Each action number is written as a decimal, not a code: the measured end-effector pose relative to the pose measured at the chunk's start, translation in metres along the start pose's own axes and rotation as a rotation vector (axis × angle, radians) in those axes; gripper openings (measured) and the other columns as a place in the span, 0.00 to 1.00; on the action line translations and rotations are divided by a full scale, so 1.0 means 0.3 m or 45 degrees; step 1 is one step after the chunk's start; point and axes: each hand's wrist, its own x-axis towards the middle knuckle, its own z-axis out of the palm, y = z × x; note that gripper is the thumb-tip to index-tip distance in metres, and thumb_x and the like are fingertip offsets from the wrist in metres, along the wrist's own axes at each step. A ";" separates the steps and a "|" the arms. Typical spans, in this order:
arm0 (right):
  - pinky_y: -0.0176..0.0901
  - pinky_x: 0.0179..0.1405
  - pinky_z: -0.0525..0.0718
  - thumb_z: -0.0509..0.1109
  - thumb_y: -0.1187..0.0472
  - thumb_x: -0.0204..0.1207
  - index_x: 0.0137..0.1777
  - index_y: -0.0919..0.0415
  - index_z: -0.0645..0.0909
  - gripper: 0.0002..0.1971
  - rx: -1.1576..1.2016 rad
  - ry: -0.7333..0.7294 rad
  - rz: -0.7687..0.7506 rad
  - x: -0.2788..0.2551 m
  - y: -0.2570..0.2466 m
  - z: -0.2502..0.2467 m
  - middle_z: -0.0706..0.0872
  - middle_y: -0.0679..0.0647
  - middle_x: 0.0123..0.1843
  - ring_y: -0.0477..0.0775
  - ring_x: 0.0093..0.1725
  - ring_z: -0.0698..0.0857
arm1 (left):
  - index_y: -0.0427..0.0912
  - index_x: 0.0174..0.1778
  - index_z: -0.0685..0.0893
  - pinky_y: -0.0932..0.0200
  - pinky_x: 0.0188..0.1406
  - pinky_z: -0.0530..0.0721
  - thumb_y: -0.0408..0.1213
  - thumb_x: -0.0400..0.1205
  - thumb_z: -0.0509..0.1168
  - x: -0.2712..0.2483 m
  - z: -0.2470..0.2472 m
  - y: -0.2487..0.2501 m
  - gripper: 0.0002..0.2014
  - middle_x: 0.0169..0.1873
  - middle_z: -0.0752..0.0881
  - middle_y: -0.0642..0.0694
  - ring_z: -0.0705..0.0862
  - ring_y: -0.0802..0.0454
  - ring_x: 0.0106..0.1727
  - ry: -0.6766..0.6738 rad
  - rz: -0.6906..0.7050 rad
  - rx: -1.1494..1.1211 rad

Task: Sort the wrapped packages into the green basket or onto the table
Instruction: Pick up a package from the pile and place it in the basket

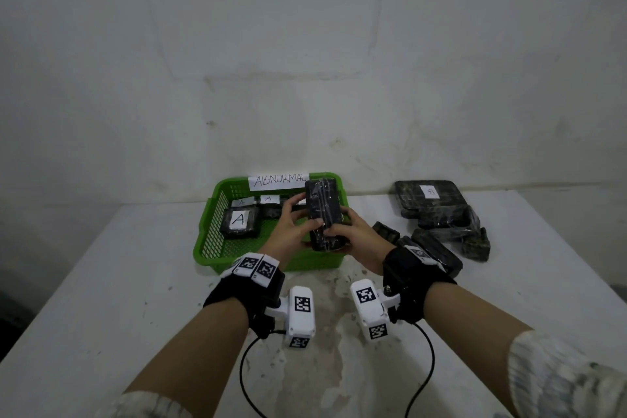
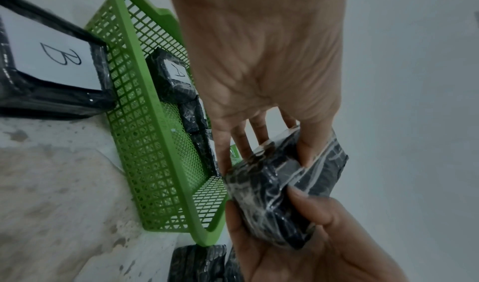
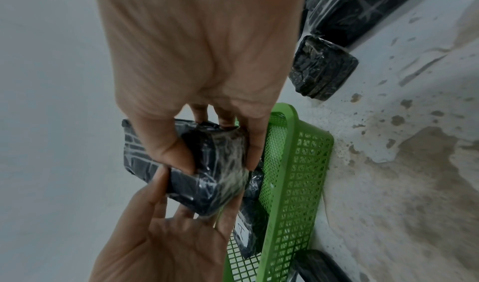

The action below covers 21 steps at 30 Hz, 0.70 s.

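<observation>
Both hands hold one black plastic-wrapped package [image 1: 322, 210] [image 2: 274, 196] [image 3: 223, 186] above the right part of the green basket [image 1: 207, 231]. The package stands on end, and no label shows on the face toward me. My left hand [image 1: 307, 212] [image 2: 267, 161] grips its left side with thumb in front and fingers behind. My right hand [image 1: 337, 225] [image 3: 219, 165] grips the lower right end. The basket carries a paper sign reading ABNORMAL [image 1: 278, 181]. Inside it lie several black packages, one with a large A label [image 1: 239, 220].
A pile of several black wrapped packages [image 1: 444, 217] lies on the white table [image 1: 101, 298] right of the basket; the far one bears a B label [image 1: 430, 192]. One small package [image 3: 324, 67] sits close to the basket's right corner. A wall stands behind the table.
</observation>
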 end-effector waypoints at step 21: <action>0.65 0.45 0.89 0.62 0.38 0.80 0.74 0.53 0.68 0.29 -0.055 -0.012 0.124 -0.011 -0.025 0.031 0.81 0.57 0.68 0.62 0.63 0.84 | 0.49 0.81 0.59 0.45 0.64 0.80 0.34 0.83 0.61 0.008 0.035 -0.007 0.30 0.68 0.76 0.39 0.81 0.47 0.60 0.019 0.032 -0.048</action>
